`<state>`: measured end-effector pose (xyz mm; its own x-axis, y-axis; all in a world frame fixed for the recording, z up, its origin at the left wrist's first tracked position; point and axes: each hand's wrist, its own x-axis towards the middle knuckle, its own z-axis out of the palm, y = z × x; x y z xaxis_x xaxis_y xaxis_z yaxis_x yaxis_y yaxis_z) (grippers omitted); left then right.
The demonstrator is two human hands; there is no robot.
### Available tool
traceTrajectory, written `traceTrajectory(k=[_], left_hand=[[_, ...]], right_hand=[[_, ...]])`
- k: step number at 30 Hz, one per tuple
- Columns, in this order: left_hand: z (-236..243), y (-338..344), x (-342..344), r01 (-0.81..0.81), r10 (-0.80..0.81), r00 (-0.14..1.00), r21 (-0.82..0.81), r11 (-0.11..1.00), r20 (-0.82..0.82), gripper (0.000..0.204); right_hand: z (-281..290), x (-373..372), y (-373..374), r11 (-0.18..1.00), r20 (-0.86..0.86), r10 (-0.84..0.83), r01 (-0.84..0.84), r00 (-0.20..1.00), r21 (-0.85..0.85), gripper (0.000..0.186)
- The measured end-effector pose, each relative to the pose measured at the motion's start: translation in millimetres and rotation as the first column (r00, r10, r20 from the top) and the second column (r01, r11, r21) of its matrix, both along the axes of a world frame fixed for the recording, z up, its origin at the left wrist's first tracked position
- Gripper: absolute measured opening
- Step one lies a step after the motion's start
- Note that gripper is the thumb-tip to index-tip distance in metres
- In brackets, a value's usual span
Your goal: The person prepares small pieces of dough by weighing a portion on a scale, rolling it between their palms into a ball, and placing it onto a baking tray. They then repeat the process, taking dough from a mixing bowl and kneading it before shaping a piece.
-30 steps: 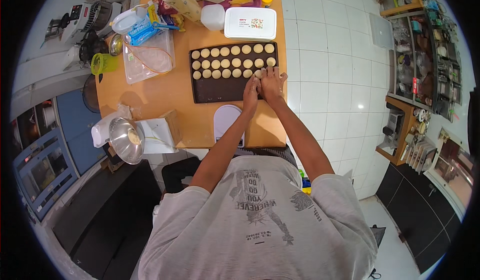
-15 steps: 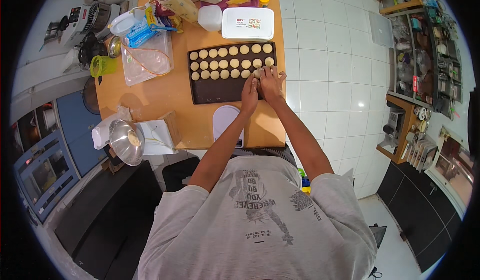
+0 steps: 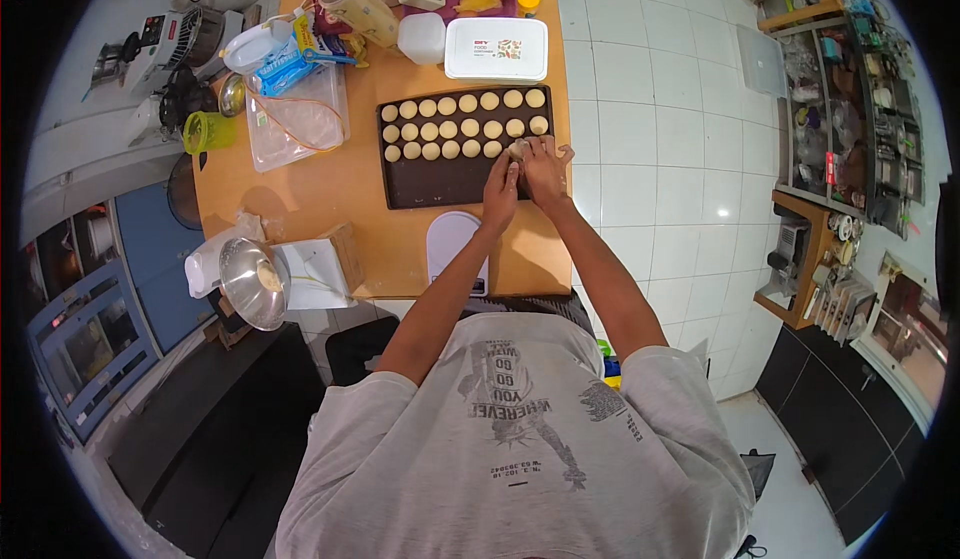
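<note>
Both hands, left hand [image 3: 499,181] and right hand [image 3: 541,164], stay pressed together around a small dough ball [image 3: 518,148] at the right edge of the dark baking tray [image 3: 440,181]. Since a second ago little has shifted; the ball remains held over the tray's third row. Beyond the tray sits a white lidded box [image 3: 497,49].

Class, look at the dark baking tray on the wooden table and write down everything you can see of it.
The baking tray is a dark, flat rectangle, seemingly metal, lying level on the table. Three rows of pale round dough pieces fill its far half; the near half is bare. Both hands, left and right, meet over its right end around one dough piece. A white lidded box lies just beyond it.
</note>
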<state>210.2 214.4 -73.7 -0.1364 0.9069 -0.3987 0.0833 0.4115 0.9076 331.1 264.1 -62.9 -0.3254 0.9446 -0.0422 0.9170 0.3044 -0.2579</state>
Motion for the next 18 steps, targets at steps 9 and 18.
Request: traceTrajectory(k=[9,18], left_hand=[[10.6,-5.8,-1.5,0.121,-0.102,0.983,0.121,0.985,-0.154,0.055],[32.6,-56.2,-27.9,0.189,-0.178,0.976,0.076,0.979,-0.125,0.054]], right_hand=[[5.1,9.3,-19.2,0.999,-0.074,-0.016,0.019,0.997,0.046,0.053],[18.5,33.9,-93.8,0.968,-0.173,-0.170,0.197,0.970,0.153,0.057]])
